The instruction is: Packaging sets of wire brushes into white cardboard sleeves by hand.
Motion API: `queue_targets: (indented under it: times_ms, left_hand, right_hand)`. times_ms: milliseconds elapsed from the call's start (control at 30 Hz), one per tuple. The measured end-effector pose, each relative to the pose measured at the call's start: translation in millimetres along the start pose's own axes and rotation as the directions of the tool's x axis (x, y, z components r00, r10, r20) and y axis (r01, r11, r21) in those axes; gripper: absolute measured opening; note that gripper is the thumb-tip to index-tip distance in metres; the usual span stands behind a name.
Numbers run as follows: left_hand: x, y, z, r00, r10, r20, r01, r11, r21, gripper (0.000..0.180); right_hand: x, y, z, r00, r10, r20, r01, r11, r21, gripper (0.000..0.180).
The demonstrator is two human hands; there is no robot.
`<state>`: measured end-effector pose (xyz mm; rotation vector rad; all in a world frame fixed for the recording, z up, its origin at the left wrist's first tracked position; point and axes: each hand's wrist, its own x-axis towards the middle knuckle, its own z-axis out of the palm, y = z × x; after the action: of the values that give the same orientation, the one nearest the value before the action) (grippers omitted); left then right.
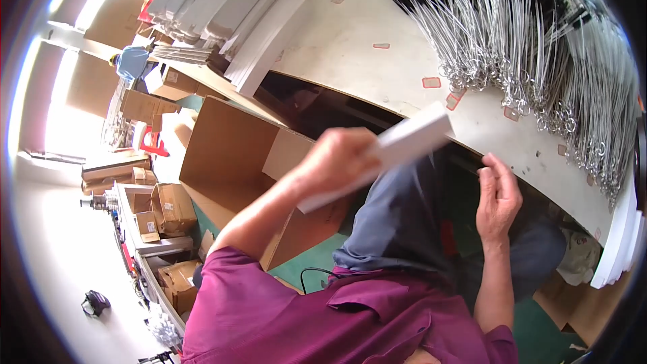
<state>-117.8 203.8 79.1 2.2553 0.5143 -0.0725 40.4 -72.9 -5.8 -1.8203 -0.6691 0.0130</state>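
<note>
My left hand [340,158] is closed around a long, narrow white box [416,133], blurred by motion. The box slants over my lap, one end beside the table's front edge. Off to the right, my right hand [497,199] holds nothing; its fingers are stretched out and its thumb is apart, close to the table edge. Below the left hand stands a large open cardboard carton [226,145], its inside partly hidden by my forearm.
On the white table [357,67] lies a big heap of thin wire rods [488,34] with black tips and looped ends. Long white boxes [266,44] are stacked at the far left, and more white boxes [620,239] at the right. Smaller cartons [172,209] fill a shelf on the left.
</note>
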Motion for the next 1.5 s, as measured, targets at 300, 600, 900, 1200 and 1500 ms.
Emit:
queue_targets:
  times_ms: [300, 600, 900, 1200, 1500]
  left_hand:
    - [106, -124, -144, 0.869, -0.008, -0.495, 0.334, 0.747, 0.574, 0.028]
    - [160, -153, -146, 0.814, 0.246, -0.525, 0.364, 0.488, 0.793, 0.036]
    - [135, -61, -27, 0.789, 0.493, -0.366, -0.297, 0.828, 0.475, 0.024]
    - [172, -57, 58, 0.718, 0.578, -0.388, -0.414, 0.803, 0.429, 0.021]
    - [172, -60, 57, 0.715, 0.588, -0.378, -0.361, 0.773, 0.521, 0.021]
  right_hand:
    - [32, 29, -4, 0.984, -0.134, -0.121, 0.107, 0.972, -0.209, 0.011]
    - [27, 26, -6, 0.947, -0.247, -0.206, 0.185, 0.943, -0.277, 0.004]
    - [23, 2, -43, 0.984, -0.055, -0.168, 0.055, 0.998, -0.002, 0.004]
    - [-18, 71, -303, 0.805, -0.149, -0.574, -0.486, 0.391, -0.782, 0.054]
    - [-51, 97, -379, 0.826, 0.021, -0.563, -0.563, 0.018, -0.826, 0.062]
